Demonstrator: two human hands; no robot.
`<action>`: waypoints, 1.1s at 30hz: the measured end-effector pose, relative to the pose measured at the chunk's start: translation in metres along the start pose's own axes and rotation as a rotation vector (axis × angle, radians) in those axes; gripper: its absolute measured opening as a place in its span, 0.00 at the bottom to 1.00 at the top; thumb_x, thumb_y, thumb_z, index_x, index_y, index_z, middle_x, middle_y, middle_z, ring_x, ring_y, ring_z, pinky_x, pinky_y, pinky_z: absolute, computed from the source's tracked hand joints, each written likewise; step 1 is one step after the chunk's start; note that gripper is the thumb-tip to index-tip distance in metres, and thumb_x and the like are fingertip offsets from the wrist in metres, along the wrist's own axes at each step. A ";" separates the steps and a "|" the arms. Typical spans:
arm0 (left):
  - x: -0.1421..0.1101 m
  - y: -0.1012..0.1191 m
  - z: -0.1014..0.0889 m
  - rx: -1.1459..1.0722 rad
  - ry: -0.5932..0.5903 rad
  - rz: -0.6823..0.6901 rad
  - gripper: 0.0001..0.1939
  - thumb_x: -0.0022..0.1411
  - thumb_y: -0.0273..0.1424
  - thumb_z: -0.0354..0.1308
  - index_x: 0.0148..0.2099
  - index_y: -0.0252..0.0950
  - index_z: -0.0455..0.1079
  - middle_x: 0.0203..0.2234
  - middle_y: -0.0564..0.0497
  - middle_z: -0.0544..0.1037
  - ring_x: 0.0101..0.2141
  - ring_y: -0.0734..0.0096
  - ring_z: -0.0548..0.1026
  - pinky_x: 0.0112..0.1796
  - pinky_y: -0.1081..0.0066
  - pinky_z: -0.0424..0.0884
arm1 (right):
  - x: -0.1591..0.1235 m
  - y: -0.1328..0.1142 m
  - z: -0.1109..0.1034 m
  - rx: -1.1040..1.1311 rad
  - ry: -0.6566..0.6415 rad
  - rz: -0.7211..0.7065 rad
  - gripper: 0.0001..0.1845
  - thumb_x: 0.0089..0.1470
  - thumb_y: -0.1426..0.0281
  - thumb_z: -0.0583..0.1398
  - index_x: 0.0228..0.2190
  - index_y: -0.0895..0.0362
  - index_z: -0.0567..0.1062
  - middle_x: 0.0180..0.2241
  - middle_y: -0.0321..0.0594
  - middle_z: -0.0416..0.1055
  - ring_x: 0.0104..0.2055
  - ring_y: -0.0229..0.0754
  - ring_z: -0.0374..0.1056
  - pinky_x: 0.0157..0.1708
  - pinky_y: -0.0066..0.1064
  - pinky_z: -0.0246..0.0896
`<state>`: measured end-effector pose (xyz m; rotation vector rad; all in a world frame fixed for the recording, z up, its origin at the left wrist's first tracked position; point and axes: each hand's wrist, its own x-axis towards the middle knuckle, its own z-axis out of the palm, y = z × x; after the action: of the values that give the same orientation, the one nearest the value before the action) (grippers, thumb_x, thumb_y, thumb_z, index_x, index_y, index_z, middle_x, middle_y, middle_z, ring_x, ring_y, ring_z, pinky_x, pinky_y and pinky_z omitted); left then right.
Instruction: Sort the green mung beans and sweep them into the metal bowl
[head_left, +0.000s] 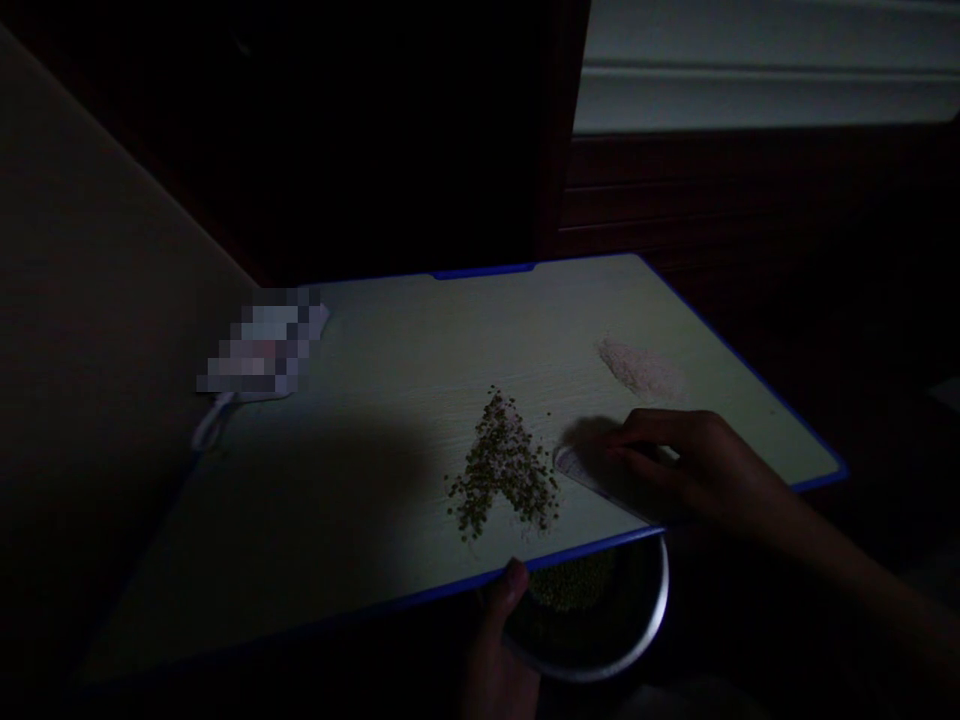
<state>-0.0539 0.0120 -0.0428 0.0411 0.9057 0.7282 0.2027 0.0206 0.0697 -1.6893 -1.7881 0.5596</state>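
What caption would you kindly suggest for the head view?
Left hand by a bowl, right hand over a board bearing green seeds and pale grains.

No legible lettering, numbers or signs anywhere, at least in such dim light.

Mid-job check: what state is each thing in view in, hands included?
Board: flat, partly shadowed.
Mixed grain pile: green and pale, loosely spread.
Pale pile: loose, set apart.
Bowl: below the board's near edge, green grains inside.
Strapped item: lying down, blurred.
Left hand: thumb at board's edge, grip unclear.
Right hand: fingers bent, hold unclear.
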 end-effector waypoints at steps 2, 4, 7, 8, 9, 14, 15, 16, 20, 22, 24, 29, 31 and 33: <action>-0.002 0.001 0.003 0.000 0.010 -0.009 0.32 0.59 0.32 0.71 0.65 0.47 0.74 0.46 0.47 0.89 0.59 0.44 0.78 0.62 0.48 0.71 | 0.004 0.003 0.002 -0.007 0.026 0.000 0.11 0.63 0.67 0.61 0.38 0.56 0.84 0.34 0.42 0.84 0.34 0.42 0.79 0.33 0.32 0.71; -0.004 0.001 0.005 -0.004 0.007 -0.022 0.30 0.59 0.32 0.71 0.63 0.48 0.76 0.46 0.47 0.89 0.61 0.43 0.77 0.63 0.48 0.71 | 0.008 0.006 0.004 -0.017 0.047 0.010 0.13 0.62 0.67 0.60 0.39 0.56 0.85 0.35 0.43 0.84 0.34 0.43 0.79 0.34 0.34 0.72; -0.005 0.002 0.007 -0.001 -0.018 -0.052 0.28 0.59 0.34 0.71 0.61 0.49 0.78 0.47 0.47 0.89 0.61 0.41 0.76 0.62 0.47 0.72 | 0.016 0.008 0.007 -0.019 0.088 0.043 0.14 0.61 0.67 0.60 0.40 0.56 0.85 0.37 0.45 0.85 0.37 0.46 0.81 0.39 0.37 0.74; -0.005 0.003 0.007 0.003 -0.023 -0.061 0.27 0.59 0.34 0.70 0.61 0.49 0.78 0.47 0.47 0.89 0.61 0.40 0.76 0.62 0.46 0.72 | 0.019 0.008 0.008 -0.014 0.107 0.057 0.14 0.61 0.67 0.60 0.40 0.56 0.85 0.39 0.45 0.86 0.39 0.46 0.81 0.40 0.38 0.74; -0.004 0.003 0.007 0.007 -0.027 -0.064 0.27 0.59 0.35 0.70 0.61 0.49 0.78 0.47 0.47 0.89 0.61 0.40 0.76 0.62 0.46 0.71 | 0.021 0.008 0.010 -0.010 0.123 0.070 0.14 0.60 0.67 0.60 0.40 0.56 0.85 0.40 0.46 0.86 0.40 0.47 0.81 0.42 0.38 0.74; -0.002 0.004 0.003 -0.031 -0.049 -0.043 0.27 0.60 0.31 0.69 0.62 0.49 0.78 0.45 0.48 0.89 0.60 0.44 0.78 0.63 0.47 0.70 | 0.027 0.012 0.014 -0.011 0.163 0.137 0.14 0.59 0.66 0.61 0.41 0.55 0.86 0.40 0.44 0.86 0.40 0.49 0.82 0.43 0.38 0.75; -0.002 0.003 0.002 -0.045 -0.056 -0.039 0.26 0.61 0.31 0.68 0.61 0.50 0.78 0.44 0.49 0.89 0.60 0.45 0.78 0.63 0.47 0.70 | 0.026 0.015 0.013 -0.014 0.175 0.159 0.14 0.59 0.65 0.61 0.41 0.54 0.86 0.40 0.44 0.86 0.40 0.49 0.82 0.41 0.38 0.75; -0.002 0.003 0.000 -0.054 -0.062 -0.036 0.25 0.61 0.30 0.67 0.60 0.50 0.79 0.44 0.50 0.90 0.59 0.46 0.79 0.63 0.48 0.70 | 0.024 0.019 0.011 -0.019 0.191 0.183 0.14 0.59 0.65 0.60 0.40 0.54 0.86 0.39 0.43 0.86 0.39 0.50 0.83 0.40 0.38 0.75; 0.000 0.002 -0.005 -0.061 -0.082 -0.037 0.21 0.65 0.30 0.64 0.59 0.47 0.79 0.41 0.50 0.90 0.57 0.48 0.81 0.64 0.48 0.68 | 0.015 0.040 -0.008 -0.054 0.288 0.275 0.14 0.60 0.62 0.61 0.39 0.52 0.86 0.40 0.44 0.87 0.40 0.55 0.83 0.40 0.43 0.76; 0.001 0.002 -0.009 -0.063 -0.097 -0.043 0.20 0.66 0.29 0.62 0.59 0.46 0.80 0.40 0.50 0.90 0.56 0.48 0.81 0.64 0.48 0.69 | 0.011 0.048 -0.018 -0.072 0.339 0.300 0.15 0.60 0.61 0.61 0.40 0.52 0.86 0.40 0.46 0.86 0.41 0.56 0.83 0.42 0.46 0.76; 0.004 0.002 -0.013 -0.063 -0.118 -0.047 0.19 0.67 0.28 0.62 0.58 0.47 0.81 0.39 0.50 0.90 0.55 0.49 0.82 0.63 0.49 0.70 | 0.009 0.051 -0.025 -0.084 0.370 0.298 0.15 0.61 0.61 0.61 0.40 0.53 0.86 0.41 0.47 0.86 0.41 0.56 0.83 0.43 0.47 0.76; 0.013 0.001 -0.023 -0.055 -0.167 -0.033 0.21 0.66 0.29 0.63 0.59 0.51 0.80 0.41 0.53 0.90 0.55 0.53 0.83 0.64 0.54 0.69 | 0.020 0.035 -0.023 -0.083 0.335 0.163 0.15 0.63 0.63 0.61 0.46 0.53 0.85 0.46 0.46 0.85 0.46 0.52 0.81 0.45 0.43 0.75; 0.015 0.001 -0.026 -0.048 -0.178 -0.028 0.21 0.67 0.31 0.63 0.60 0.50 0.79 0.42 0.52 0.90 0.56 0.52 0.82 0.64 0.52 0.69 | 0.038 0.029 -0.019 -0.067 0.268 0.079 0.15 0.64 0.66 0.60 0.46 0.53 0.85 0.46 0.45 0.85 0.44 0.49 0.81 0.45 0.40 0.73; 0.016 0.001 -0.028 -0.037 -0.182 -0.030 0.21 0.67 0.32 0.62 0.61 0.50 0.79 0.42 0.51 0.90 0.57 0.50 0.81 0.64 0.51 0.70 | 0.060 0.027 -0.015 -0.044 0.200 0.009 0.15 0.63 0.69 0.60 0.45 0.54 0.85 0.45 0.45 0.85 0.44 0.47 0.80 0.46 0.39 0.72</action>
<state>-0.0686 0.0149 -0.0720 0.0599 0.7180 0.7012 0.2327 0.0810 0.0707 -1.7195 -1.6610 0.3435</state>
